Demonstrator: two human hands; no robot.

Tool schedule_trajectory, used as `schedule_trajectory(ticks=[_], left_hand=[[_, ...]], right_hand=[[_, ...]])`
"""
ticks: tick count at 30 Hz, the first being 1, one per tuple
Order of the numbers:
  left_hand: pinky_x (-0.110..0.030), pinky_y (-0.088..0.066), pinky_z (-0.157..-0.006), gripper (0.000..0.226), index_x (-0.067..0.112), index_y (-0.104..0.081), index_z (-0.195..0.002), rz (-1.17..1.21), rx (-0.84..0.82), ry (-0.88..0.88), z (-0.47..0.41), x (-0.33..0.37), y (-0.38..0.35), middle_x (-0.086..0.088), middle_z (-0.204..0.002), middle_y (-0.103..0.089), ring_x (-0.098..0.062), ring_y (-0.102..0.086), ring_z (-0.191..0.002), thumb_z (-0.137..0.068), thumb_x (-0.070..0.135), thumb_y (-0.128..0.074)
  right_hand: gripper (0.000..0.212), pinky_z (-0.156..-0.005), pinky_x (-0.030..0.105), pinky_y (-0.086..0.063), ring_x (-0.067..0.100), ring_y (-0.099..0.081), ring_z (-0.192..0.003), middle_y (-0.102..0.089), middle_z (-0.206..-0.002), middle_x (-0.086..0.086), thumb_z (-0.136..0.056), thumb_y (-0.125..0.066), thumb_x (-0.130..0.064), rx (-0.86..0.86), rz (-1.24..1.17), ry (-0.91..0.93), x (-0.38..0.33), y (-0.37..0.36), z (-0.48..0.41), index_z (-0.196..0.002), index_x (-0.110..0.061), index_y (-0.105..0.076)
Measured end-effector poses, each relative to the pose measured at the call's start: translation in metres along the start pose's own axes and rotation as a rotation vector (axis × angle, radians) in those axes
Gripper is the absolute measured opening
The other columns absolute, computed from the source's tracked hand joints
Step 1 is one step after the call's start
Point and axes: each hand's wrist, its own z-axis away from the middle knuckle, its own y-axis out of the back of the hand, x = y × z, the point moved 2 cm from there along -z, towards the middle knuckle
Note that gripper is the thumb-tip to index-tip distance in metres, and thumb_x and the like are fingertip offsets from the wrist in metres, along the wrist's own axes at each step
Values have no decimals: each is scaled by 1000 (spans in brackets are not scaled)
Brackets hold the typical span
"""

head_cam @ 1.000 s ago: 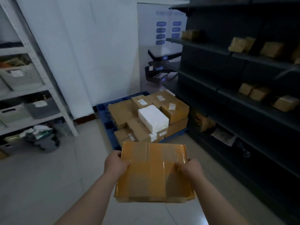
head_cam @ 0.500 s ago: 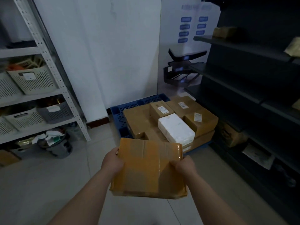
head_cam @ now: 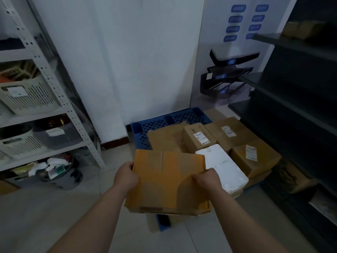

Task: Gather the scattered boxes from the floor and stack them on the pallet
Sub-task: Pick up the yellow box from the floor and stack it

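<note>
I hold a flat brown cardboard box (head_cam: 167, 181) out in front of me, over the near corner of the blue pallet (head_cam: 164, 121). My left hand (head_cam: 126, 177) grips its left edge and my right hand (head_cam: 207, 180) grips its right edge. On the pallet lie several brown boxes, among them a small labelled one (head_cam: 197, 137) and a larger one (head_cam: 255, 157) at the right. A white foam box (head_cam: 223, 166) rests on top of them, just right of my carried box. The near part of the pallet is hidden behind the box I hold.
A white metal rack (head_cam: 60, 99) with slatted baskets stands at the left, with a full bin (head_cam: 58, 172) on the floor beneath. Dark shelving (head_cam: 295, 99) lines the right side, with a box (head_cam: 290, 176) at its foot. A white wall stands behind the pallet.
I have walked closer to the pallet with the box held in both hands. The pallet and its boxes now appear larger, and the carried box overlaps the pallet's near end.
</note>
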Motion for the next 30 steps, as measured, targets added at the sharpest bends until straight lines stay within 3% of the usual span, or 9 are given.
schedule_trajectory(ticks=[4, 7, 10, 17, 25, 27, 30], left_hand=[[-38, -46, -84, 35, 15, -52, -124, -20, -71, -37, -79, 14, 13, -6, -122, -57, -28, -54, -106, -90, 7, -53], [-38, -48, -84, 30, 20, -56, -117, -39, -129, -86, -142, 25, 32, 0, -112, -58, -24, -55, -99, -89, 9, -54], [-42, -52, -87, 34, 23, -56, -118, -80, -200, -132, -201, 39, 51, -1, -117, -60, -23, -57, -98, -86, 12, -57], [-35, -44, -81, 38, 21, -52, -127, -142, -348, -201, -300, 79, 39, -5, -124, -56, -22, -50, -93, -92, 8, -54], [-42, -43, -94, 51, 14, -41, -139, -271, -427, -210, -381, 128, -23, -8, -137, -50, -32, -51, -119, -91, 11, -58], [-39, -45, -88, 50, 13, -43, -136, -319, -419, -203, -403, 136, -38, -9, -132, -53, -29, -53, -113, -89, 13, -60], [-35, -43, -73, 29, 16, -51, -117, -366, -439, -222, -435, 147, -62, -7, -111, -59, -22, -54, -91, -88, 10, -56]], right_hand=[[37, -69, 30, -46, 19, -51, -85, -53, -104, 4, -89, -63, -35, 41, -19, -50, -43, -29, -43, -117, -15, -47], [45, -75, 33, -50, 22, -55, -94, -53, -111, 6, -89, -64, -36, 51, -54, -101, -78, -54, -65, -123, -15, -44], [53, -86, 40, -50, 29, -56, -112, -53, -126, 10, -90, -63, -35, 45, -150, -201, -113, -78, -80, -132, -15, -39], [50, -85, 39, -48, 27, -56, -108, -55, -121, 8, -91, -61, -32, 151, -261, -299, -150, -106, -118, -133, -16, -41], [39, -72, 32, -46, 19, -53, -87, -52, -98, 1, -91, -61, -26, 228, -292, -354, -154, -99, -201, -125, -14, -49], [28, -70, 30, -45, 17, -53, -83, -52, -91, -1, -91, -61, -24, 238, -308, -376, -154, -100, -224, -116, -15, -51], [15, -66, 29, -44, 14, -53, -75, -52, -83, -3, -91, -60, -22, 234, -331, -428, -152, -106, -258, -102, -18, -51]])
